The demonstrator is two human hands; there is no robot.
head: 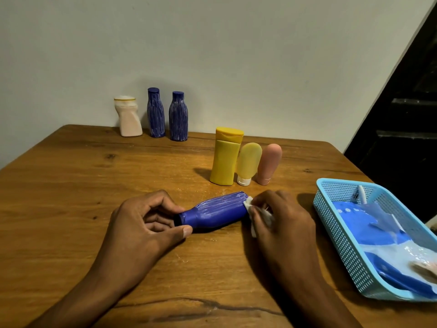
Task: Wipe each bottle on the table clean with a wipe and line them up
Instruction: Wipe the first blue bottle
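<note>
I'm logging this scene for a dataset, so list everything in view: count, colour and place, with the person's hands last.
Ribbed blue plastic bottle lying on its side: 1, blue with white streaks, near centre, between the hands.
Ribbed blue bottles standing: 2, blue with white streaks, back edge by the wall.
Cream squat bottle: 1, cream, left of those two.
Yellow flip-cap bottle: 1, yellow, upright, right of centre.
Pale yellow tube: 1, standing on its white cap, beside the yellow bottle.
Pink tube: 1, standing cap down, right of the yellow tube.
White wipe: 1, at the lying bottle's base.
Light blue mesh basket: 1, right edge, holding a blue and white packet.
Wooden table: 1, brown.
Left hand: grips the lying bottle's neck.
Right hand: holds the wipe.
</note>
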